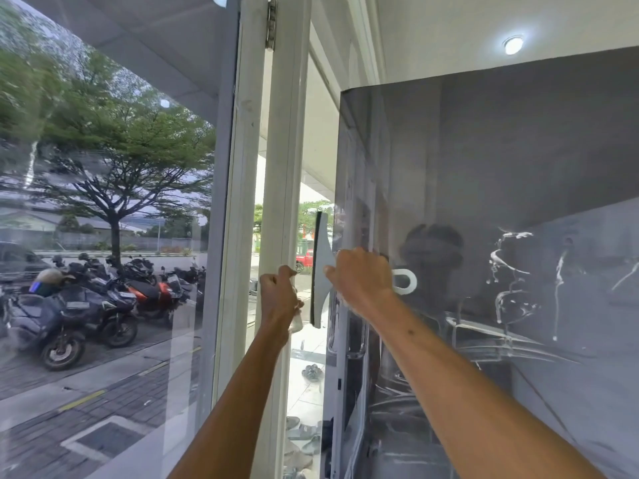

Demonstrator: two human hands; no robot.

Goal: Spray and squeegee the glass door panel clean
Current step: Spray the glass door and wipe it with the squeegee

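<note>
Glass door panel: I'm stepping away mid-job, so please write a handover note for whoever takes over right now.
Left hand: grips a pale, see-through item, probably the spray bottle, beside the white door frame.
Right hand: grips the squeegee, blade upright at the left edge of the glass door panel.
Done: panel sprayed, judging by the suds.
Left: white soap streaks to the squeegee's right and lower down need wiping off.
</note>
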